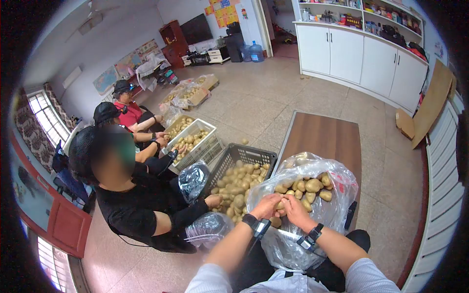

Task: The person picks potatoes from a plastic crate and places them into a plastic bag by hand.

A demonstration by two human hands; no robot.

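My left hand (266, 207) and my right hand (298, 213) meet over a clear plastic bag (337, 168) of potatoes in front of me. Both have their fingers closed around a potato (280, 206), which is partly covered by the fingers. More potatoes (312, 185) lie loose in the open bag, just beyond my hands. The bag rests against my lap and the near end of a brown wooden table. Each of my wrists wears a dark strapped device.
Left of the bag stands a dark grey crate (234, 151) of potatoes, with a co-worker's hand (213, 200) at its near side. A white crate (212, 128) of potatoes stands beyond, near two more seated people. The brown table (322, 136) extends ahead.
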